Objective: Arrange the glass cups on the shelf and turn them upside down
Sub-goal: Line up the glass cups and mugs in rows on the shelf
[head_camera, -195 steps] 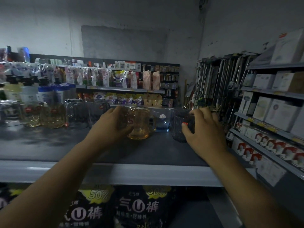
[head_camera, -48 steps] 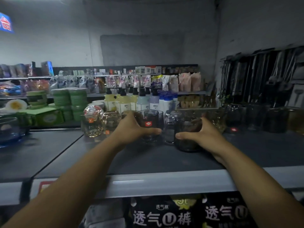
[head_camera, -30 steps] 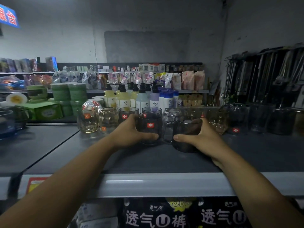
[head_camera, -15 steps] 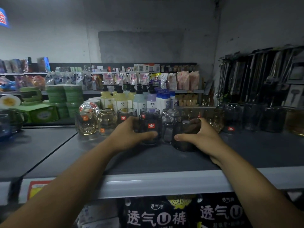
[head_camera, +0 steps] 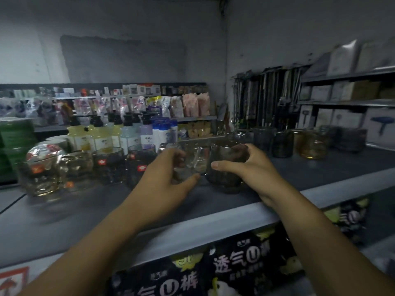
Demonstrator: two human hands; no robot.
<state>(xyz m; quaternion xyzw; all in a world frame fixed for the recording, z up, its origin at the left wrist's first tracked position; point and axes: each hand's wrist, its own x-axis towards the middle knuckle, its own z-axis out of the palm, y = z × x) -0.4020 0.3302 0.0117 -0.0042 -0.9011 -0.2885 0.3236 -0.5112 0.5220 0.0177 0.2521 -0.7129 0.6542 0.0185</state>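
Shiny glass on a matt grey shelf (head_camera: 85,210)

The clear glass cup (head_camera: 193,162) gleams smooth and see-through; the smoky glass cup (head_camera: 224,174) touching it is dark-tinted and glossy. Towards the shelf's right end an amber glass cup (head_camera: 312,146) glints. The front edge is paler and smooth. Along the back edge, pump bottles (head_camera: 102,135) in slick plastic; below, glossy plastic packs (head_camera: 235,265).

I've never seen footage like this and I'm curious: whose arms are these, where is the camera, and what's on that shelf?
There is no machine here. A person wears one wide-angle camera on the head, so you look forward and down along their own bare arms. The left hand grips a clear glass cup, and the right hand grips a dark glass cup. In front of them is a grey shelf carrying other glass cups, with pump bottles behind. The picture is blurred by movement.
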